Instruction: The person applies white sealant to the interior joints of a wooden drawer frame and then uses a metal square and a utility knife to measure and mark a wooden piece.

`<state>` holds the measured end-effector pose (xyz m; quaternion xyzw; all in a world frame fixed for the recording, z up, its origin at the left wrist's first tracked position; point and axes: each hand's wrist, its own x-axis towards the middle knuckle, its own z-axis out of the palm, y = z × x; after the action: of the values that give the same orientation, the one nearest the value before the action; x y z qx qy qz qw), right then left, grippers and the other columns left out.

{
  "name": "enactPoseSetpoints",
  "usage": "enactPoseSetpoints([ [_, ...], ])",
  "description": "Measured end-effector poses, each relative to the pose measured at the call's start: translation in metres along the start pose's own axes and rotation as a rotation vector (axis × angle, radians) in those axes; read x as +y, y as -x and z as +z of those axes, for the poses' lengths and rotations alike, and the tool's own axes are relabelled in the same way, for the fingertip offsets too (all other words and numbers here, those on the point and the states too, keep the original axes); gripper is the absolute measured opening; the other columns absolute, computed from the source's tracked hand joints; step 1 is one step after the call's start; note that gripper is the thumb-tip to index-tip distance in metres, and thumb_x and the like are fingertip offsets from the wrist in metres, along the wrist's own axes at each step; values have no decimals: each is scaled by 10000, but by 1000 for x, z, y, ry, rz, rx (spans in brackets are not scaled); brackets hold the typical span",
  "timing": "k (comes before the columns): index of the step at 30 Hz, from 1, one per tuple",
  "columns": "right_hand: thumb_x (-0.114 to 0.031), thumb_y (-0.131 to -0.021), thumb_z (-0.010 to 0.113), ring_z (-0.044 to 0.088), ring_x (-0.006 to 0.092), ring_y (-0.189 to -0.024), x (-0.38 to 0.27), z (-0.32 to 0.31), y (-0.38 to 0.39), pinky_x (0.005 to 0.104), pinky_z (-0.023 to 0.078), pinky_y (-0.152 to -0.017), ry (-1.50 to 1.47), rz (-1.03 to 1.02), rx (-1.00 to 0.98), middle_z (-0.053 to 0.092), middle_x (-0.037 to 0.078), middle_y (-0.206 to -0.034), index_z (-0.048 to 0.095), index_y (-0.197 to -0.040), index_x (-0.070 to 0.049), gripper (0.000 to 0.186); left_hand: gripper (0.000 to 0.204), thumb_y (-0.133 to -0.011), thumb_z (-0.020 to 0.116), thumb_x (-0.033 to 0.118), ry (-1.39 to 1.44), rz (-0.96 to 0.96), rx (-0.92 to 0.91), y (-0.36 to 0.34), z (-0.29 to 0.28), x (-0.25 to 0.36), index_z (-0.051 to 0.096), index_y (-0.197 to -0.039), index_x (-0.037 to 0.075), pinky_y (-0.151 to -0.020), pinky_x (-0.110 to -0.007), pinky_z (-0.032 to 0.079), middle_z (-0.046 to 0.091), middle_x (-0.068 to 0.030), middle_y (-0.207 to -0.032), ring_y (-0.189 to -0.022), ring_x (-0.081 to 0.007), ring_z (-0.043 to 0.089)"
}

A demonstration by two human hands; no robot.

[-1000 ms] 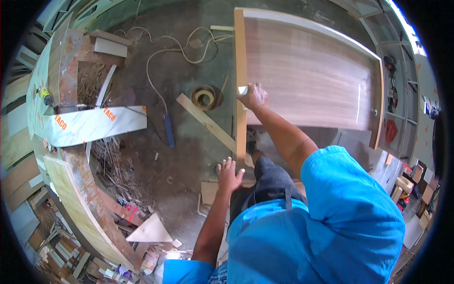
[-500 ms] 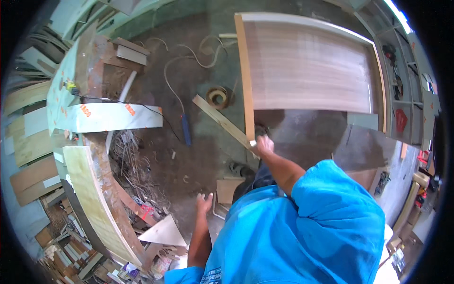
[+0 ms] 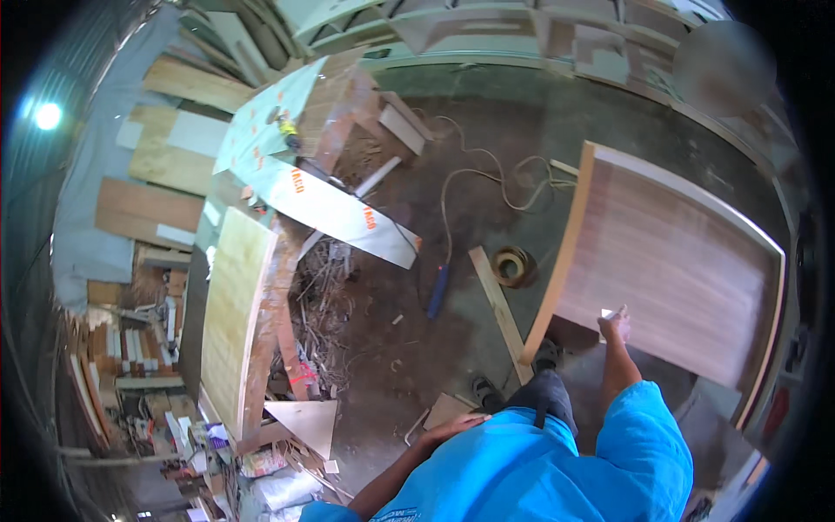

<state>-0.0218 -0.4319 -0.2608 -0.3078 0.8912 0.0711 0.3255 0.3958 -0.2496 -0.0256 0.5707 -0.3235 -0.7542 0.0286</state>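
My right hand (image 3: 614,328) reaches forward and is closed on a small flat white piece (image 3: 606,313), whose exact kind I cannot make out. It is at the near edge of a wood-grain panel (image 3: 670,261) set in a shallow frame with a pale wooden edge (image 3: 561,261). Lying flat with fingers stretched, my left hand (image 3: 467,424) rests against my body at the waist and holds nothing. A narrow wooden strip (image 3: 498,309) lies by the frame's near left corner, beside a roll of brownish tape (image 3: 511,265).
Left stands a cluttered workbench (image 3: 283,287) with a white printed board (image 3: 339,209) jutting out and a yellow-green tool (image 3: 287,130) on top. Wood shavings (image 3: 322,304) heap below it. A blue-handled tool (image 3: 438,291) and a pale cord (image 3: 448,196) lie on the floor.
My view has swung left, so the scene sits farther right. The right hand went from the frame's near left corner to the panel's near edge. My left hand came to my waist.
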Motion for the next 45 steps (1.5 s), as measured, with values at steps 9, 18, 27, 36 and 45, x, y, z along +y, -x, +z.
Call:
enactPoseSetpoints([
  [9, -246, -754, 698, 452, 296, -1347, -45, -23, -46, 600, 318, -1097, 132, -183, 36, 488, 73, -1434, 392, -1472, -148, 786, 703, -974, 479, 609, 48, -218, -132, -10, -3, -5, 591, -1323, 9, -1036, -323, 410, 607, -105, -1283, -1179, -183, 547],
  [18, -305, -897, 580, 640, 313, -1035, -55, 37, -102, 573, 437, -920, -83, -186, 169, 676, 88, -1068, 673, -1061, -133, 255, 379, -934, 691, 334, 90, 23, 133, -34, -29, -21, 702, -1107, -2, -830, -250, 498, 714, -35, -985, -901, -91, 628],
  [27, -407, -872, 539, 628, 370, -1157, -34, 25, 106, 478, 510, -947, 248, -341, -189, 666, 205, -1208, 699, -1146, -57, 473, 526, -978, 535, 419, -397, 147, 781, -48, -130, -42, 727, -760, -20, -646, -299, 530, 713, -111, -706, -675, -181, 686],
  [36, -380, -889, 563, 628, 309, -1172, 31, 75, 217, 440, 511, -969, -9, 22, -53, 682, 185, -1183, 724, -1094, -93, 389, 503, -913, 585, 382, -227, -101, 761, 31, -264, -200, 680, -702, -64, -625, -455, 504, 676, -179, -646, -621, -284, 679],
  [45, -357, -866, 600, 680, 296, -1055, 16, 134, 304, 430, 561, -862, 76, 2, -133, 698, 128, -1171, 703, -1143, -114, 382, 331, -893, 623, 225, -153, -54, 608, 20, -376, -303, 625, -624, 32, -471, -344, 477, 645, -99, -595, -512, -188, 632],
])
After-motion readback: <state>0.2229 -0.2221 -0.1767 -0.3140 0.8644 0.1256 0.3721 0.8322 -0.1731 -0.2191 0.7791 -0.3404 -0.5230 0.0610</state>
